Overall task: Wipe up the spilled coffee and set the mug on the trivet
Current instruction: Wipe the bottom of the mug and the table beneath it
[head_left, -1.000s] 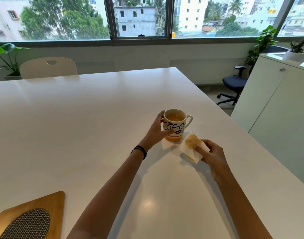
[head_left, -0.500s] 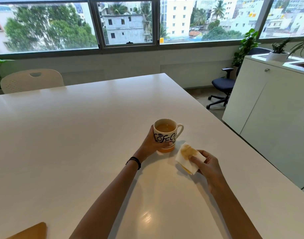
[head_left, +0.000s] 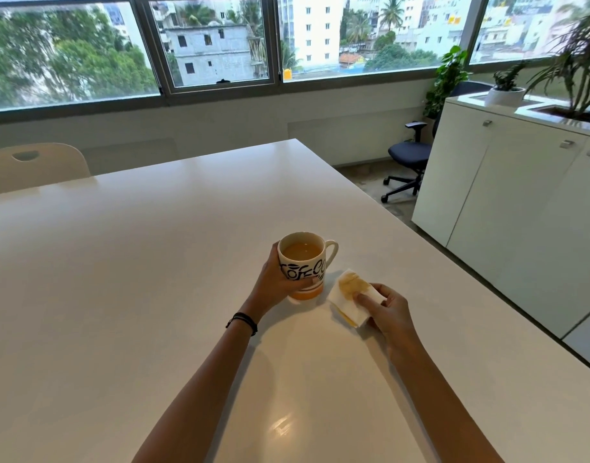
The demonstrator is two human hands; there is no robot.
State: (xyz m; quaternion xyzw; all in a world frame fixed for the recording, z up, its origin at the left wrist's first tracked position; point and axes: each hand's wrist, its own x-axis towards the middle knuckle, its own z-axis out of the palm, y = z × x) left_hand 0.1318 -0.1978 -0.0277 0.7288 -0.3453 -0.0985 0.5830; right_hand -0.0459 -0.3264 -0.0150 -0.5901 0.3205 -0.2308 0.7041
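A cream mug (head_left: 312, 262) with dark lettering and an orange base holds brownish coffee and stands on the white table (head_left: 120, 279). My left hand (head_left: 275, 284) is wrapped around its left side, thumb across the front. Just to the mug's right, my right hand (head_left: 389, 310) pinches a folded white paper napkin (head_left: 348, 297) with a brown coffee stain on top, resting on the table. The trivet is out of view.
A white cabinet (head_left: 507, 208) with potted plants stands right of the table's edge. A black office chair (head_left: 409, 162) sits behind it near the window. A cream chair (head_left: 33, 167) is at the table's far left side.
The view has tilted up and right, so the wooden trivet at the lower left has left the frame. My left hand has closed more firmly around the mug. The napkin stays beside it.
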